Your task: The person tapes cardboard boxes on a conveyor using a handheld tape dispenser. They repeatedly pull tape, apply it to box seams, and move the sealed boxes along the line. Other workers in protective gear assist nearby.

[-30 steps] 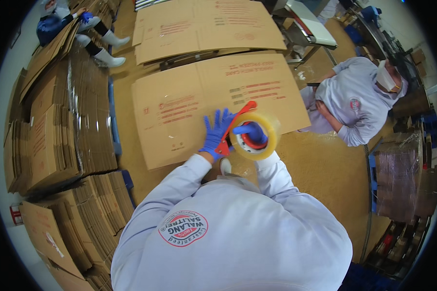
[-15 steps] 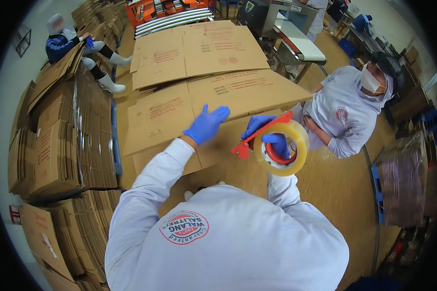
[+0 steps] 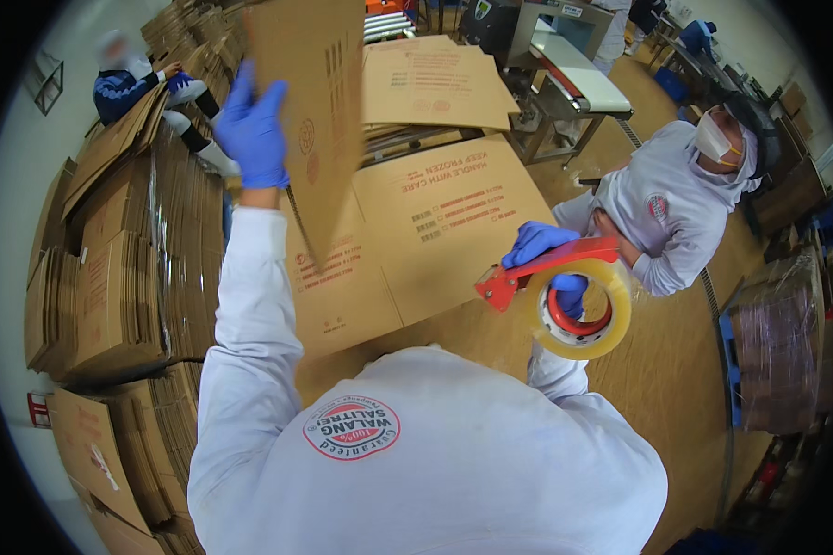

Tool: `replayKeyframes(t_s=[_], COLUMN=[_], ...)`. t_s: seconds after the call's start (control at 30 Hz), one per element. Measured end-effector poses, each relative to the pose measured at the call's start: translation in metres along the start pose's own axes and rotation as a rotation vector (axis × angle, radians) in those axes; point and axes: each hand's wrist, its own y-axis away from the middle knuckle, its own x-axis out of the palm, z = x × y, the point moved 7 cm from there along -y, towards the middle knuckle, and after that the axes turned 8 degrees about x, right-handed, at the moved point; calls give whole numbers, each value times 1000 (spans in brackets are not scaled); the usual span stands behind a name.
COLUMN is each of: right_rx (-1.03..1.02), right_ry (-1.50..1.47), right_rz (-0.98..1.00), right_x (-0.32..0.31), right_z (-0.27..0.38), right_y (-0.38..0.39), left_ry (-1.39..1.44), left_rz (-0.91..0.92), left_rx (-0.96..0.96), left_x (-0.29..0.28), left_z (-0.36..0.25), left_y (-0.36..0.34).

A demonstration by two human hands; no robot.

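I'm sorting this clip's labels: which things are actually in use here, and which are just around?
In use:
- flattened carton, lifted by left hand
- red tape dispenser, gripped by right hand

Just around:
- carton stacks
- flat cartons on the table
- conveyor machine
- wrapped pallet

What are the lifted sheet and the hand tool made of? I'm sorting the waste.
Flattened carton: brown corrugated cardboard, matt, with creased flaps. Tape dispenser: red frame, glossy, probably painted metal or plastic. Its tape roll: clear yellowish plastic film, shiny.

The lifted cardboard sheet (image 3: 310,111) hides the left hand's (image 3: 252,129) fingertips.
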Motion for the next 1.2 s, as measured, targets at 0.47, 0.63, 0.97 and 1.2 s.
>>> replayKeyframes(t_s=[0.47,0.63,0.97,1.2], right_rx=[432,504,131,399], right_ry=[-223,20,460,531], right_rz=[-1121,-870,-158,-55], right_x=[14,66,302,340], right_z=[-159,-215,-310,-440], right_y=[33,8,-102,-90], left_ry=[623,-454,-785,-579], left_rz=[386,510,-35,-90], left_rx=[-1732,-903,-1154,-1190], left_x=[-88,-220,-436,-438], left_z=[46,74,51,56], left_y=[393,309,359,374])
